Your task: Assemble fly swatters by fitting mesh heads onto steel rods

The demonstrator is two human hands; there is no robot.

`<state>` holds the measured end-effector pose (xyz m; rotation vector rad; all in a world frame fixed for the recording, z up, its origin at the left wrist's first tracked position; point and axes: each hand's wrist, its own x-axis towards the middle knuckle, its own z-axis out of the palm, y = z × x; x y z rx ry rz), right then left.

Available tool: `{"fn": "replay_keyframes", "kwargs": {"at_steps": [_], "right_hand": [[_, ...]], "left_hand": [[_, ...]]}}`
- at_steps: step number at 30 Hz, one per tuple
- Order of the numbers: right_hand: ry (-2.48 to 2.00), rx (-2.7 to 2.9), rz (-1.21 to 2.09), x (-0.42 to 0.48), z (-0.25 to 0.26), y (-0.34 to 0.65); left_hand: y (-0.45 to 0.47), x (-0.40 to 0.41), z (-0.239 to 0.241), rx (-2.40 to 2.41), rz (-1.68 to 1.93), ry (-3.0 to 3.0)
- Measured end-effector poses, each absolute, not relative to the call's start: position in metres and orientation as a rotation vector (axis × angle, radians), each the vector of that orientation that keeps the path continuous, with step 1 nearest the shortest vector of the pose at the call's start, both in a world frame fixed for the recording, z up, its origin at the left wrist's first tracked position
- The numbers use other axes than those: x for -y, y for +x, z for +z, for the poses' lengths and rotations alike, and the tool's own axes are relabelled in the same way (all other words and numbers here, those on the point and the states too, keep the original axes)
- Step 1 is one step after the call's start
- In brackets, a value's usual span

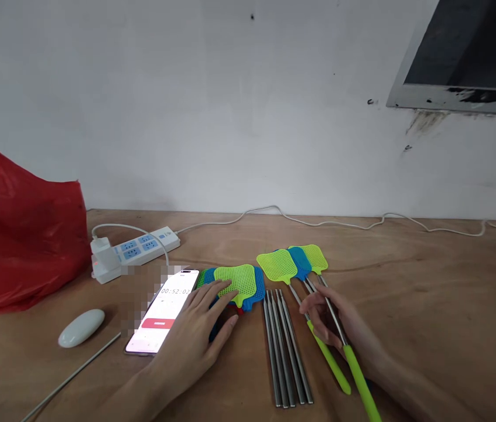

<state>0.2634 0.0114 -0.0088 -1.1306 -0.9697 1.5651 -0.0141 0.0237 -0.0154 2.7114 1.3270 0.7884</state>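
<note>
My left hand point(199, 322) lies with fingers spread over a pile of loose fly swatter heads point(235, 281); yellow-green and blue ones show, with a bit of darker green and red. In my right hand point(351, 319), the fingers are closed around the metal rod of a yellow-green fly swatter point(359, 381). Another yellow-green fly swatter point(277, 266) lies beside it, close to the fingertips, and a blue fly swatter head point(299, 262) sits between the two. Between my hands, several bare metal rods point(285, 351) lie side by side on the table.
A phone point(166, 316) with a lit timer screen lies left of my left hand. Farther left are a white computer mouse point(81, 328), a power strip point(146, 249) with a plug, and a red plastic bag point(23, 234). A white cable point(331, 224) runs along the wall.
</note>
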Motion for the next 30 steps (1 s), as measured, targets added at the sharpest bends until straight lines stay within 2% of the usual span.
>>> {"fn": "replay_keyframes", "kwargs": {"at_steps": [3, 8, 24, 30], "right_hand": [[-1.108, 0.863, 1.433, -0.01, -0.004, 0.262], [-1.05, 0.749, 1.421, -0.009, 0.002, 0.261], [-0.958, 0.97, 1.551, 0.0, -0.004, 0.252], [-0.924, 1.086, 1.47, -0.001, -0.01, 0.253]], "left_hand": [[-0.013, -0.02, -0.015, -1.288, 0.781, 2.683], [-0.009, -0.013, -0.008, -1.164, 0.861, 2.533], [-0.004, -0.007, -0.006, -1.036, 0.724, 2.524], [-0.002, -0.004, -0.005, -0.964, 0.701, 2.491]]}}
